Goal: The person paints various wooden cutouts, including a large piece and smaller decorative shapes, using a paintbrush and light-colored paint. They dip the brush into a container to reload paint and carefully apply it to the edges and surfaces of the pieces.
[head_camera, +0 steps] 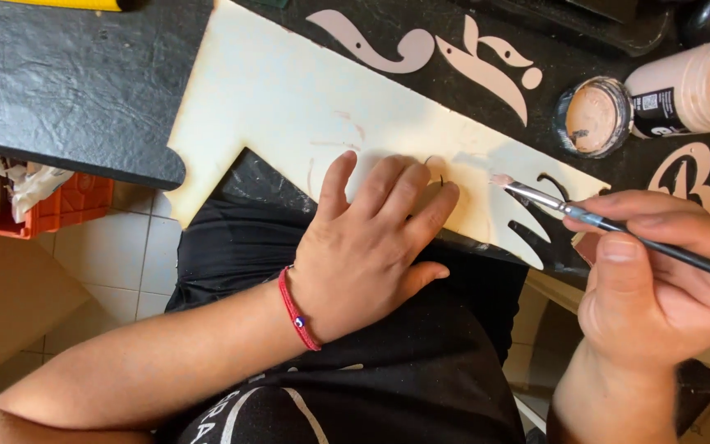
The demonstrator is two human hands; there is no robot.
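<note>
Black worktop under a pale wooden cutout; left hand lies flat and open, pinning it. Right hand pinches a fine brush, tip near the right edge, seemingly touching. Short, light strokes would suit; paint pot sits far right.

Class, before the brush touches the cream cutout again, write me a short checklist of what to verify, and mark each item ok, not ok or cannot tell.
1. Cream cutout board held steady: ok, left hand lies flat on it.
2. Brush gripped: ok, right hand holds its handle.
3. Bristles loaded: ok, pale pink paint shows on the tip.
4. Paint within reach: ok, open paint bottle lies on its side beside its cap.
5. Left fingers out of the brush's path: not ok, they lie close to the tip.
6. Paint left in the bottle: cannot tell.
</note>
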